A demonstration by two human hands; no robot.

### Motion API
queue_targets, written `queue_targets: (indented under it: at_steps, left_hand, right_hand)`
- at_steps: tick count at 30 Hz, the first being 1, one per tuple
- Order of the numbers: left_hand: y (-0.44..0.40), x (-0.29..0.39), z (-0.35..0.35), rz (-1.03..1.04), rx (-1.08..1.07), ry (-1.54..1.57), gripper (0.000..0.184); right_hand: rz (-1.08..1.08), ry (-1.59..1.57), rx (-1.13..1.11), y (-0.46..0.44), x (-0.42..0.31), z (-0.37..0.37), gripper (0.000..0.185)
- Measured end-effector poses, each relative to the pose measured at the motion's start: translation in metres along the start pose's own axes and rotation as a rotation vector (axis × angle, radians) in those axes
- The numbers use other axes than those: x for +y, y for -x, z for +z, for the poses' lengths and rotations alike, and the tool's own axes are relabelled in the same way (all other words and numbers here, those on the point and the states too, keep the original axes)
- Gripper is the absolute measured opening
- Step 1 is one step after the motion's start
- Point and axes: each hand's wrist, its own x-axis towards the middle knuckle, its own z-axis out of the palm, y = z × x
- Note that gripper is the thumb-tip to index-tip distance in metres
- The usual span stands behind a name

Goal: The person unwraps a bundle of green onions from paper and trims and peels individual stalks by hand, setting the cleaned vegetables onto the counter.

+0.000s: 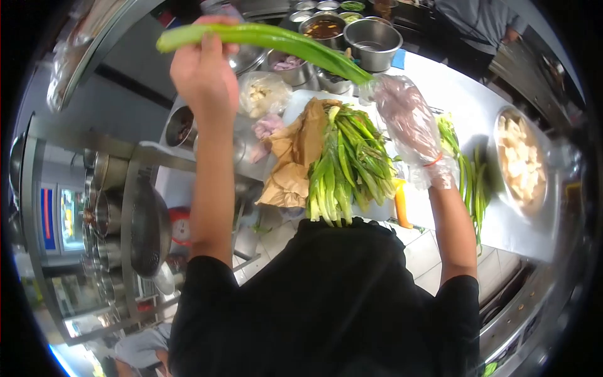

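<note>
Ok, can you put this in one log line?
left hand: bare, holding green stalk at pale end | right hand: plastic-gloved, at its leafy end | greens bunch: beside brown paper

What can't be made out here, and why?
All in the head view:
- Whether the right hand grips the long green stalk: blurred behind a plastic glove.
- Whatever lies under the leafy bundle: hidden by it.
- Head of the upper-right person: cut off by the edge.
</note>
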Motion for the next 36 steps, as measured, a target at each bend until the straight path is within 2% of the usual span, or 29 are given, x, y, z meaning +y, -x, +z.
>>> queue_targets:
  at_steps: [1, 3, 4, 5, 6, 7, 8, 9, 10, 11, 13, 14, 15, 16, 17, 19, 20, 21, 23, 24, 25, 26, 28, 30, 31, 33, 34, 35, 36]
  left_hand:
    - [0.011, 0.006, 0.017, 0.073, -0.026, -0.103, 0.022]
    - [0.040, 0.014, 0.045, 0.463, -0.219, -0.481, 0.019]
    - [0.056, 0.020, 0.056, 0.654, -0.259, -0.657, 0.017]
    - [0.062, 0.039, 0.061, 0.649, -0.254, -0.692, 0.019]
    - [0.067, 0.058, 0.066, 0.645, -0.248, -0.728, 0.021]
    - [0.073, 0.077, 0.071, 0.641, -0.243, -0.763, 0.023]
    - [0.060, 0.070, 0.076, 0.706, -0.182, -0.571, 0.022]
    - [0.048, 0.064, 0.080, 0.783, -0.131, -0.387, 0.021]
    - [0.040, 0.054, 0.076, 0.667, -0.118, -0.370, 0.021]
    - [0.038, 0.043, 0.078, 0.547, -0.109, -0.359, 0.022]
    - [0.042, 0.013, 0.104, 0.329, -0.165, -0.361, 0.022]
    - [0.046, 0.002, 0.123, 0.342, -0.228, -0.412, 0.020]
    - [0.054, -0.008, 0.143, 0.356, -0.290, -0.468, 0.019]
    - [0.064, -0.019, 0.160, 0.273, -0.374, -0.374, 0.024]
    - [0.072, -0.021, 0.182, 0.289, -0.526, -0.396, 0.026]
    - [0.100, -0.053, 0.221, 0.065, -0.606, -0.139, 0.022]
    - [0.122, -0.067, 0.243, -0.126, -0.584, -0.002, 0.019]
    - [0.143, -0.076, 0.268, -0.422, -0.536, 0.165, 0.016]
    - [0.185, -0.119, 0.309, -0.769, -0.591, 0.280, 0.013]
    - [0.202, -0.138, 0.328, -0.844, -0.683, 0.179, 0.012]
    - [0.224, -0.162, 0.348, -0.909, -0.664, 0.227, 0.012]
    - [0.244, -0.192, 0.363, -1.037, -0.718, 0.194, 0.025]
    - [0.266, -0.213, 0.382, -1.191, -0.550, 0.201, 0.044]
    - [0.282, -0.216, 0.380, -1.157, -0.550, 0.248, 0.051]
    - [0.279, -0.216, 0.367, -1.097, -0.563, 0.268, 0.058]
    - [0.279, -0.198, 0.334, -1.002, -0.761, 0.326, 0.043]
    - [0.280, -0.183, 0.315, -0.977, -0.756, 0.413, 0.032]
    - [0.278, -0.159, 0.298, -0.951, -0.753, 0.368, 0.023]
    - [0.273, -0.130, 0.276, -0.938, -0.824, 0.232, 0.021]
  right_hand:
    - [0.257, -0.303, -0.014, 0.009, 0.011, 0.014, 0.021]
    - [0.754, -0.491, -0.114, 0.001, 0.002, 0.007, 0.020]
    - [0.618, -0.374, -0.114, 0.018, 0.025, 0.031, 0.024]
    - [0.487, -0.251, -0.100, 0.034, 0.047, 0.054, 0.028]
    - [0.861, -0.358, -0.280, 0.034, 0.046, 0.050, 0.026]
    - [0.378, -0.063, -0.097, 0.072, 0.082, 0.089, 0.028]
    - [0.395, 0.054, -0.258, 0.075, 0.070, 0.077, 0.023]
    - [0.389, 0.172, -0.422, 0.079, 0.055, 0.063, 0.032]
    - [0.789, -0.425, -0.388, 0.067, 0.039, 0.042, 0.033]
    - [0.669, -0.296, -0.325, 0.067, 0.026, 0.046, 0.042]
    - [0.468, -0.130, -0.381, 0.075, 0.015, 0.037, 0.062]
    - [0.374, -0.007, -0.380, 0.083, 0.012, 0.034, 0.068]
    - [0.395, -0.004, -0.384, 0.097, 0.008, 0.028, 0.068]
    - [0.400, 0.012, -0.262, 0.112, 0.004, 0.018, 0.061]
    - [0.397, 0.028, -0.143, 0.128, -0.001, 0.005, 0.055]
    - [0.540, -0.110, -0.196, 0.173, -0.010, -0.041, 0.055]
    - [0.652, -0.110, -0.158, 0.204, -0.017, -0.061, 0.048]
    - [0.760, -0.112, -0.123, 0.235, -0.027, -0.082, 0.043]
    - [1.164, 0.013, -0.131, 0.279, -0.055, -0.133, 0.034]
    - [1.425, -0.321, 0.316, 0.324, -0.066, -0.135, 0.031]
    - [1.469, -0.074, 0.163, 0.343, -0.076, -0.163, 0.031]
    - [1.493, 0.177, 0.012, 0.351, -0.083, -0.186, 0.031]
    - [1.517, 0.273, 0.044, 0.352, -0.092, -0.213, 0.030]
    - [1.523, 0.347, 0.062, 0.365, -0.090, -0.228, 0.029]
    - [1.318, 0.212, 0.341, 0.377, -0.082, -0.225, 0.028]
    - [1.268, 0.005, 0.523, 0.363, -0.068, -0.204, 0.029]
    - [1.419, -0.037, 0.411, 0.335, -0.059, -0.202, 0.032]
    - [1.487, -0.109, 0.323, 0.308, -0.052, -0.193, 0.031]
    - [1.464, -0.158, 0.280, 0.288, -0.052, -0.184, 0.031]
